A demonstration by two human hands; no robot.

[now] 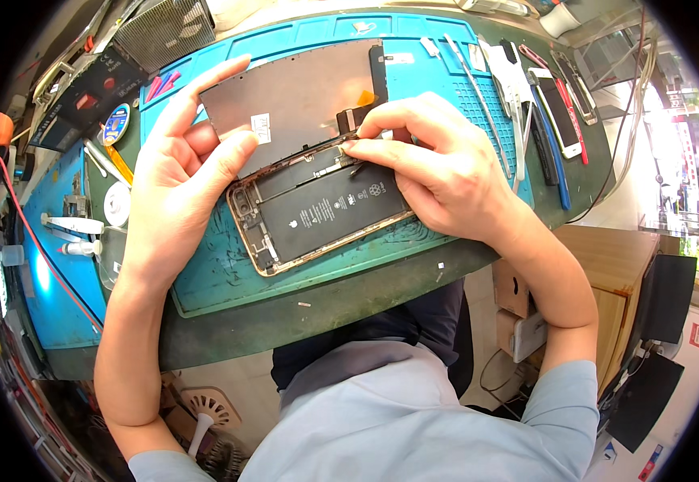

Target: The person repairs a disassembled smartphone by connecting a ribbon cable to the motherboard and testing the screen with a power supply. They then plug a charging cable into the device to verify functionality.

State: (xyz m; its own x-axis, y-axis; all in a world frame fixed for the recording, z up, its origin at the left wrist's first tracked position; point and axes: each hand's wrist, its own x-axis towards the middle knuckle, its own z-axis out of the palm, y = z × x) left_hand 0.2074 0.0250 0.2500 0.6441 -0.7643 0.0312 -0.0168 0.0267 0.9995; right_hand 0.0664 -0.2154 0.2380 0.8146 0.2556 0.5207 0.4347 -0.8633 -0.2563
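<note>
An opened smartphone body [329,210] lies on the teal mat, its black battery and metal frame exposed. Above its far long edge, a phone screen panel [297,100] is tilted up with its dark back toward me. My left hand [174,189] grips the panel's left edge between thumb and fingers. At the right end of the gap between panel and body, my right hand [446,173] has thumb and index finger pinched together, beside a dark flex cable [351,120]. What the fingertips hold there is too small to tell. An orange tape piece [365,98] sticks to the panel.
Tweezers [478,100], a white phone [556,112] and several hand tools lie at the mat's right. To the left are a solder spool [115,124], a white round container [116,203] and syringes [76,224]. A red cable [44,249] runs down the left side.
</note>
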